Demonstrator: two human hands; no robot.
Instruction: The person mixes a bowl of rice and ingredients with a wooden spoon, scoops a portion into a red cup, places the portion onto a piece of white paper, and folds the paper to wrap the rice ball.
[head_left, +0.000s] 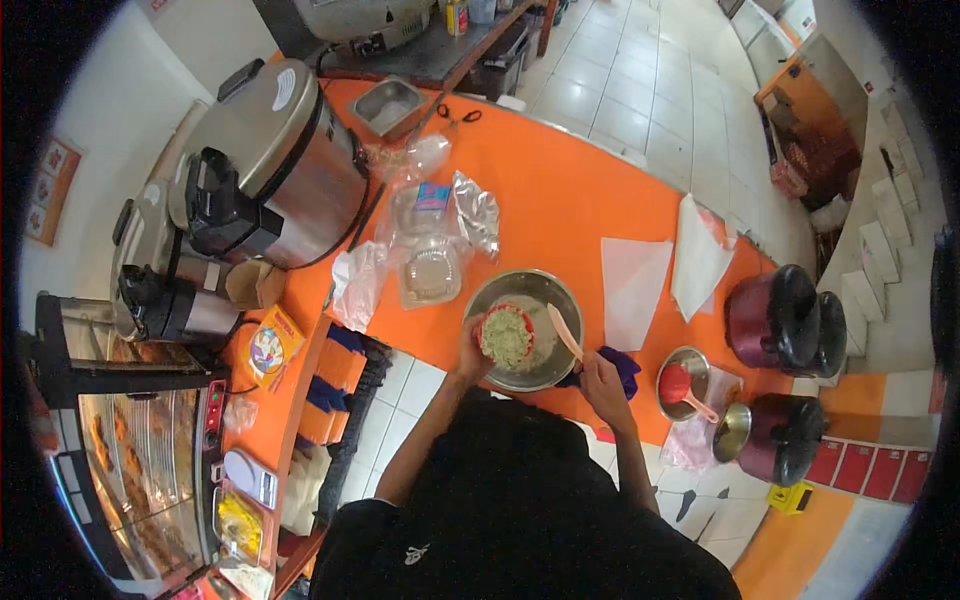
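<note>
My left hand (472, 352) holds a small red bowl (532, 335) filled with pale green shredded or grainy food (506, 337). The bowl is above the left part of a wide steel mixing bowl (551, 285), whose inside shows some light residue. In my right hand (602, 382) is the handle of a pale pinkish rice paddle or spatula (564, 330), its head over the right side of the steel bowl. A dark purple cloth (624, 371) lies on the orange table (547, 195), just beside my right hand.
White paper sheets (636, 289) lie to the right, near a steel bowl (701, 364) with a red ladle (676, 383). Several dark red pots (765, 315) stand farther right. Clear plastic containers (430, 272) and foil (477, 216) lie left, before large steel cookers (315, 187). Scissors (459, 115) lie at the back.
</note>
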